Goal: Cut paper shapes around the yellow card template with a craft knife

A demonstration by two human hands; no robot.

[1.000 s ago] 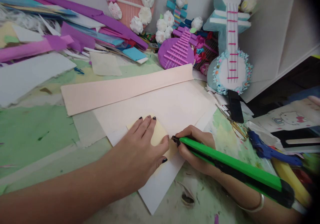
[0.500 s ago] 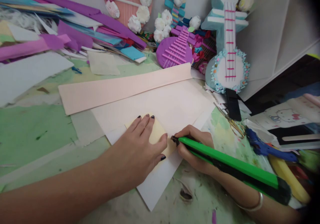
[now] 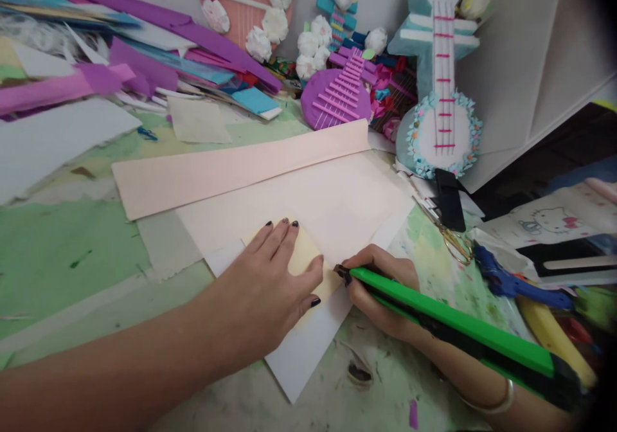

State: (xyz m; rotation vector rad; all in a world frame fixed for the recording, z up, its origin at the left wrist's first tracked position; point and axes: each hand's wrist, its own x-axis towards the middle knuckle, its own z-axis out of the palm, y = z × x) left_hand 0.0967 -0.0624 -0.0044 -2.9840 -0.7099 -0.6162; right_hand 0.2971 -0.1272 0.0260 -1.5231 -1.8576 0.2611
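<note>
My left hand lies flat with its fingers stretched out, pressing on a pale yellow piece of paper or card. That piece rests on a pale pink sheet, which lies over a white sheet. In my right hand is a green and black utility knife, held like a pen. Its tip meets the sheets at the right edge of the yellow piece, close to my left thumb. A folded pale pink strip lies across the far side of the sheet.
Coloured paper scraps are piled at the back left. Several craft instruments stand behind, among them a purple one and a light blue one. To the right lie gold-handled scissors, a black object and a blue tool.
My right hand and the utility knife have shifted slightly right, toward me, along the yellow piece's edge. My left hand stays in place.
</note>
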